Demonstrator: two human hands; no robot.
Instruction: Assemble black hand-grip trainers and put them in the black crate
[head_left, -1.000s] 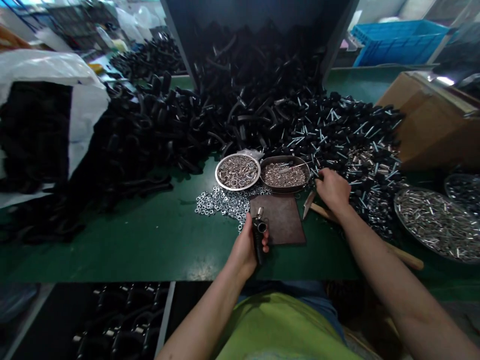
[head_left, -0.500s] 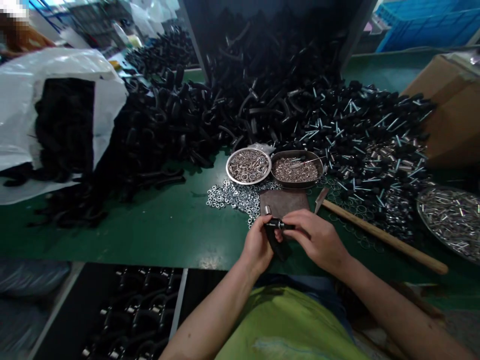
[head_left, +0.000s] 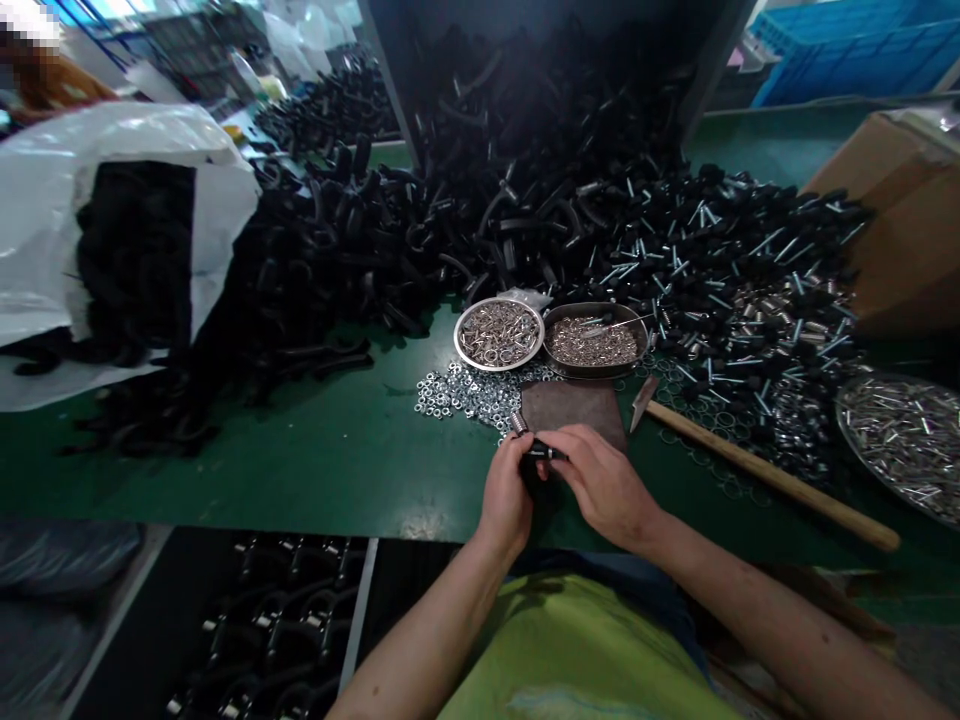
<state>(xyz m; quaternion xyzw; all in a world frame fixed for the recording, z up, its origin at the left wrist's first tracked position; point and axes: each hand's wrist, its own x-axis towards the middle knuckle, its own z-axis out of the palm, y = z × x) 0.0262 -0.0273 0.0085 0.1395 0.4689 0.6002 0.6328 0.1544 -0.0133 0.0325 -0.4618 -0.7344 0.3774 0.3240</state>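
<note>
My left hand (head_left: 507, 500) is closed round a black plastic part (head_left: 536, 452), with a ribbed silver metal piece (head_left: 518, 423) sticking up past the thumb. From the other side, my right hand (head_left: 604, 487) pinches the part's right end, near a narrow silver band. The fingers hide much of it, so its full shape does not show. Just beyond the hands lies a flat brownish metal plate (head_left: 574, 410). Small nuts (head_left: 469, 393) are heaped to its left, and a wooden-handled hammer (head_left: 772, 470) lies to its right.
A round dish of small metal pins (head_left: 499, 335) and an oval tin of tiny fittings (head_left: 595, 341) stand behind the plate. Black curved parts (head_left: 337, 240) pile up beyond. At right are black knobs with screws (head_left: 697, 270), a bowl of pins (head_left: 907, 440) and a cardboard box (head_left: 907, 220).
Both hands have shifted slightly left and closer together with the black part. Its silver end now tilts more to the left, and the lower curved section is less visible.
</note>
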